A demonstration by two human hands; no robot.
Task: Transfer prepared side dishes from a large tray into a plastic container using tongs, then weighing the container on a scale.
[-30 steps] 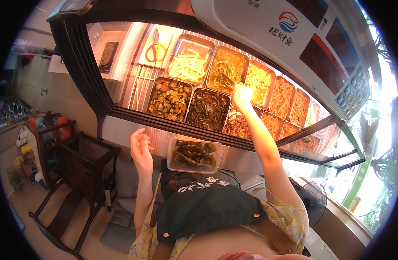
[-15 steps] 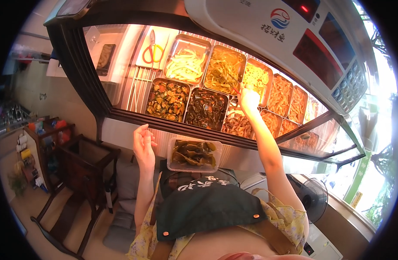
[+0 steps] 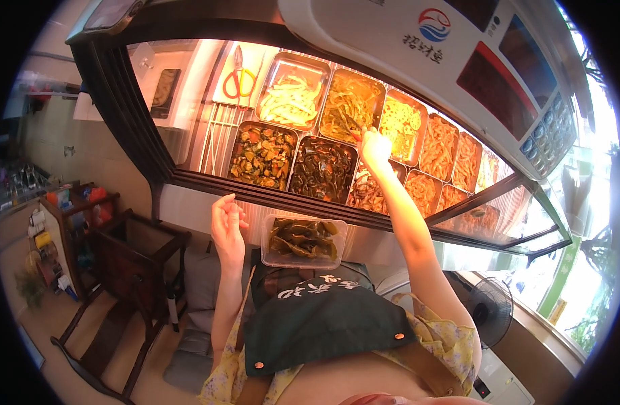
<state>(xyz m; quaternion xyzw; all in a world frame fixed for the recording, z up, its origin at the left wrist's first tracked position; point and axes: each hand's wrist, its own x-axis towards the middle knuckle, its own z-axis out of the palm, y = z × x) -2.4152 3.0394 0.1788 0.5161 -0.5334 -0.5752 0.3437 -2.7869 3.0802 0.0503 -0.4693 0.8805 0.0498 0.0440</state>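
My right hand (image 3: pixel 376 150) reaches into the lit display case, closed on a thin utensil with a red part (image 3: pixel 356 136). Its dark tip meets the greenish-yellow shredded food in a steel tray (image 3: pixel 347 101); the utensil's exact kind is hard to make out. Just right of that hand is a tray of pale yellow pieces (image 3: pixel 399 125). My left hand (image 3: pixel 227 226) hovers before the case's front edge, fingers loosely bent and apart, with nothing in it. Beside it a clear plastic container (image 3: pixel 303 241) of dark green, kelp-like strips rests against my dark apron.
Several more food trays fill the case, including one of dark strips (image 3: pixel 323 169). Scissors (image 3: pixel 239 81) lie at the case's back left, above metal rods (image 3: pixel 221 131). The case's black frame (image 3: pixel 256 201) runs along the front. A scale (image 3: pixel 499 81) overhangs the upper right. A wooden chair (image 3: pixel 131 260) stands left.
My right hand has moved left and slightly nearer, bringing the utensil's tip lower left over the greenish-yellow food. My left hand and the plastic container stay nearly in place.
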